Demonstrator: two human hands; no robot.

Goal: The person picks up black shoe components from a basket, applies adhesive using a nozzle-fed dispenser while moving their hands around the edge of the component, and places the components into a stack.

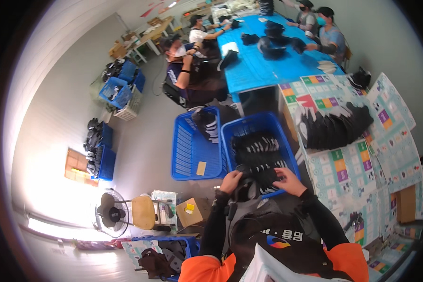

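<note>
My left hand [231,182] is closed on a black shoe upper [247,190], held just over the near left corner of a blue basket [292,152]. Inside that basket lie rows of black uppers [256,143] with white edges, packed side by side. At the near right end of these rows is my right hand [290,182], its fingers bent and apart, with nothing visible between them. Whether its fingertips touch the nearest pieces, I cannot tell.
A second blue basket [178,160] on the left holds a few dark pieces and a tan card [201,168]. To the right, a paper-covered table [333,164] bears a row of black uppers [336,127]. People sit around a blue table [254,70] ahead. A fan [112,214] stands left.
</note>
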